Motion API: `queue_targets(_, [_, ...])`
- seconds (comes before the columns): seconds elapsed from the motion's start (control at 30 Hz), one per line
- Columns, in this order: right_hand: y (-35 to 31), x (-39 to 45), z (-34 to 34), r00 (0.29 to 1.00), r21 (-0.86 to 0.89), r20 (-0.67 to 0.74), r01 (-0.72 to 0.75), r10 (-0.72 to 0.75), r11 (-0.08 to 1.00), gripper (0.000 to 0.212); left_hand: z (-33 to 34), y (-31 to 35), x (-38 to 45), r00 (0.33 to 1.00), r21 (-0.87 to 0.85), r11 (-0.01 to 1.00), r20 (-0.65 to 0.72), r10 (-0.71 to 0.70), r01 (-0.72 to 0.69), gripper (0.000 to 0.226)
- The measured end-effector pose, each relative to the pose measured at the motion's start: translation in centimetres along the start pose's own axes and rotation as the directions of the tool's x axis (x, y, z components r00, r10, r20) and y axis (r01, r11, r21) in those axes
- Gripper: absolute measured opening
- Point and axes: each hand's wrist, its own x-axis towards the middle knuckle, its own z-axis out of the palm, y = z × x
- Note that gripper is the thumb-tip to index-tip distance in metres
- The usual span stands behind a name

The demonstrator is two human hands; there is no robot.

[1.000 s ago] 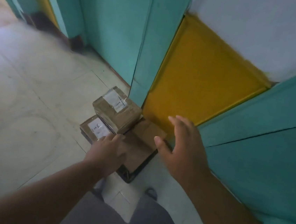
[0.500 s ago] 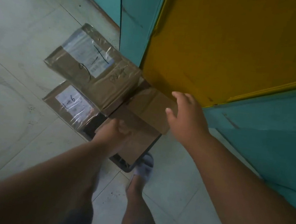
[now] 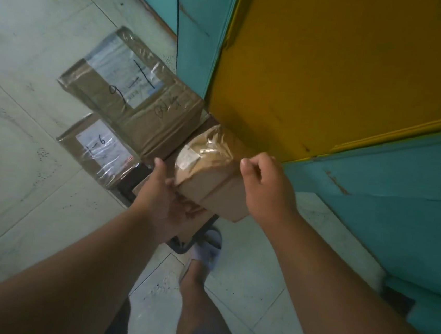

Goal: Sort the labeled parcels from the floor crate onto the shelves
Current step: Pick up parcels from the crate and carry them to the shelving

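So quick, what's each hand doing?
Left hand: holding the small brown taped cardboard parcel from below.
Right hand: gripping the same parcel's far side.

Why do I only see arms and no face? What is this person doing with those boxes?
The camera sits on the person's head and looks down, so you see only their own arms, legs and a slippered foot. No machine here, just two bare hands. On the pale floor stands a dark crate piled with brown taped parcels. One big parcel has a white label with handwriting on it, and a lower parcel shows a 6. The left hand and the right hand grip a smaller parcel from both sides. Behind it are teal and yellow walls.
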Motion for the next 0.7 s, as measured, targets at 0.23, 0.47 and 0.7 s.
queue_targets(0.23, [-8.0, -12.3, -11.1, 0.988, 0.319, -0.062, -0.117, 0.144, 0.940, 0.028, 0.6, 1.3, -18.3, 0.965, 0.207, 0.974, 0.261, 0.037, -0.093, 0.046])
queue_targets(0.47, [-14.9, -23.2, -16.0, 0.958, 0.580, -0.077, -0.183, 0.277, 0.794, 0.038, -0.2, 2.6, -31.0, 0.860, 0.474, 0.781, 0.486, 0.155, -0.408, 0.061])
queue_targets(0.7, [-17.3, -32.6, -14.4, 0.898, 0.691, -0.231, -0.120, 0.374, 0.713, 0.043, -0.5, 2.3, -36.0, 0.797, 0.645, 0.496, 0.575, 0.186, -0.581, 0.057])
